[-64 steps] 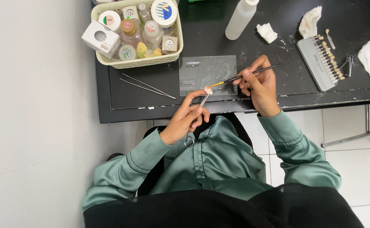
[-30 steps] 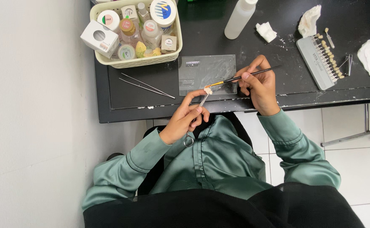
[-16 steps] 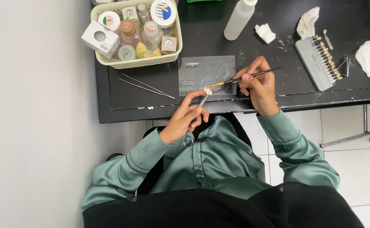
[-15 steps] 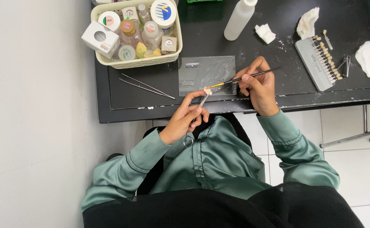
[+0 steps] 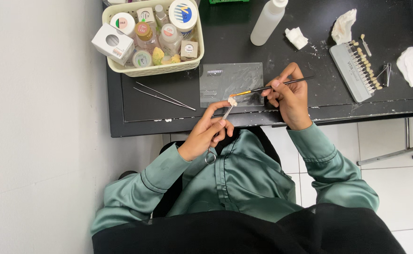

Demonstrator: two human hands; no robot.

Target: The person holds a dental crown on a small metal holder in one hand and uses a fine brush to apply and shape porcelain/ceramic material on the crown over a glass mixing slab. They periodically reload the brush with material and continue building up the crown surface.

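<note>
Green-sleeved left hand (image 5: pixel 206 134) pinching forceps (image 5: pixel 219 129), right hand (image 5: pixel 289 96) gripping brush (image 5: pixel 272 87), tooth piece (image 5: pixel 233 100)

A small whitish tooth piece (image 5: pixel 233 100) sits clamped at a metal forceps (image 5: pixel 220 126) tip.

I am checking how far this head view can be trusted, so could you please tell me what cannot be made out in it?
- Small white piece at the clamp tip: too small to identify.
- Brush tip: too fine to see whether it touches the piece.
- Left hand grip on the clamp: fingers cover it.
- Basket: cut off by the top edge.
</note>
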